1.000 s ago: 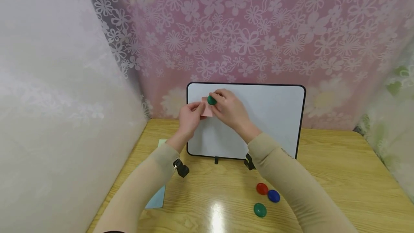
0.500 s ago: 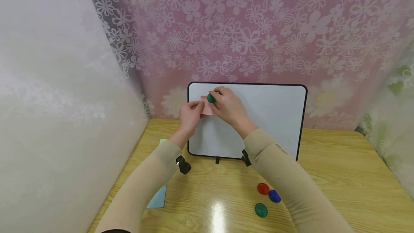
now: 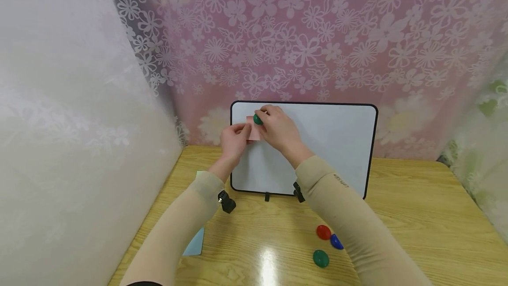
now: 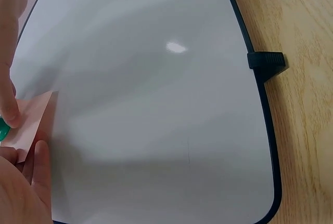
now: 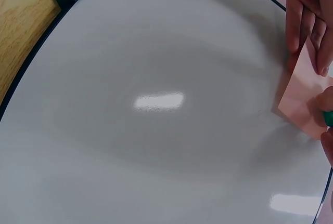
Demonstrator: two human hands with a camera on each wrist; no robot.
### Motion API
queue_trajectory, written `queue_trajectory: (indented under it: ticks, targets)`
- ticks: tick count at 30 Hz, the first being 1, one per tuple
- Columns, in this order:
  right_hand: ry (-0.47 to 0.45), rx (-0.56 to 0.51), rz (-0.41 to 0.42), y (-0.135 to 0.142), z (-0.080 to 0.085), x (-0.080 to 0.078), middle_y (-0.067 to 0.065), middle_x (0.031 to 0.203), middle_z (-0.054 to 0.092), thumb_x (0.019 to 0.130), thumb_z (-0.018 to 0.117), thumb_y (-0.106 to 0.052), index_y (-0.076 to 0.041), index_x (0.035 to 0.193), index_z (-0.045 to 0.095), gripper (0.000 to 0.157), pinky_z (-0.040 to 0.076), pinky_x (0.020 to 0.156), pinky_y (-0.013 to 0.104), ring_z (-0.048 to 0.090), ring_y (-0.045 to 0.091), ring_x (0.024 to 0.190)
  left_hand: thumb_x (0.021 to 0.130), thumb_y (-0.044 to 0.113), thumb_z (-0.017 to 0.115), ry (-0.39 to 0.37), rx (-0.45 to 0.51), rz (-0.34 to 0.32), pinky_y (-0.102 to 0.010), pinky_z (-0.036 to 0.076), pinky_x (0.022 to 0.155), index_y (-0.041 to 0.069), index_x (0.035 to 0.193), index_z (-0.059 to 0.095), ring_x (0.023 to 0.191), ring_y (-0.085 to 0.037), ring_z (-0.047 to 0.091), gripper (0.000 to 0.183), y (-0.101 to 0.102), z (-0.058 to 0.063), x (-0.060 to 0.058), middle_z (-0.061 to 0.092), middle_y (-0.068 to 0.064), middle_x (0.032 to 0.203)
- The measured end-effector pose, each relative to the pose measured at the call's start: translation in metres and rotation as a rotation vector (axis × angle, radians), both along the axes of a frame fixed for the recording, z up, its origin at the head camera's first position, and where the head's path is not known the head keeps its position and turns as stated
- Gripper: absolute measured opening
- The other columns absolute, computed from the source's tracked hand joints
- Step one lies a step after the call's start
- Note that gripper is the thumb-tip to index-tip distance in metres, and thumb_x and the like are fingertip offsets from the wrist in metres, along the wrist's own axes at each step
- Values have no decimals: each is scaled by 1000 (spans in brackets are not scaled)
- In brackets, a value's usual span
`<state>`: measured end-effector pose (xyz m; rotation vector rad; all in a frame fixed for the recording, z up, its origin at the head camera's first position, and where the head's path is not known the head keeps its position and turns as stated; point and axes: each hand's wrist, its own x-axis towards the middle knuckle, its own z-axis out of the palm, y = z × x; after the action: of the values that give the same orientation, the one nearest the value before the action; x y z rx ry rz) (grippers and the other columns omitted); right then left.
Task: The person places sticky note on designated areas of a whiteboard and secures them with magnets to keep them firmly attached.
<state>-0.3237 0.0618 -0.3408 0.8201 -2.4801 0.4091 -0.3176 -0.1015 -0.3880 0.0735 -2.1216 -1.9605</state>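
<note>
A whiteboard (image 3: pixel 317 144) with a black rim stands upright on the table. Against its upper left part lies a small pink paper note (image 3: pixel 254 133), its lower edge lifted off the surface in both wrist views. My left hand (image 3: pixel 234 141) pinches the note's left side between thumb and fingers. With my right hand (image 3: pixel 281 129) I hold a round green magnet (image 3: pixel 258 119) at the note's upper right corner. In the left wrist view the magnet (image 4: pixel 3 129) is mostly cut off by the frame edge, and the note (image 4: pixel 32 122) is bent outward.
On the wooden table (image 3: pixel 412 215) lie a red magnet (image 3: pixel 323 232), a blue magnet (image 3: pixel 336 242) partly under the right sleeve, and another green magnet (image 3: pixel 320 258). Blue paper (image 3: pixel 194 244) shows beside the left forearm. A black foot (image 3: pixel 267 197) supports the board; a floral curtain hangs behind.
Both hands have shifted slightly upward on the board with the note and the green magnet. The right forearm has moved a little left. Both grips stay the same.
</note>
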Motion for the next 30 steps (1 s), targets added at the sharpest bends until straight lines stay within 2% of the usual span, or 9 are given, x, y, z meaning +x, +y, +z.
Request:
queue_trajectory:
  ticks: [11, 17, 30]
  targets:
    - [13, 11, -32, -3, 2, 0, 17, 132, 65, 102, 75, -14, -1, 135, 72, 36, 55, 104, 43, 62, 36, 125, 106, 25, 71, 3, -21, 1, -30, 64, 75, -2, 121, 78, 85, -21, 76, 31, 1, 1, 0, 78, -14, 112]
    - [-14, 35, -59, -3, 3, 2, 17, 136, 64, 104, 73, -15, -1, 139, 70, 37, 54, 105, 42, 60, 36, 127, 107, 25, 71, 1, -29, -4, -31, 64, 75, -2, 121, 78, 86, -21, 76, 31, 1, 2, 2, 78, -14, 110]
    - [-20, 34, -74, -5, 3, 3, 16, 135, 64, 105, 72, -17, -2, 136, 72, 34, 54, 106, 43, 59, 35, 129, 107, 25, 71, 22, -54, 0, -31, 64, 74, -1, 121, 78, 84, -22, 76, 30, 3, 2, 5, 78, -14, 109]
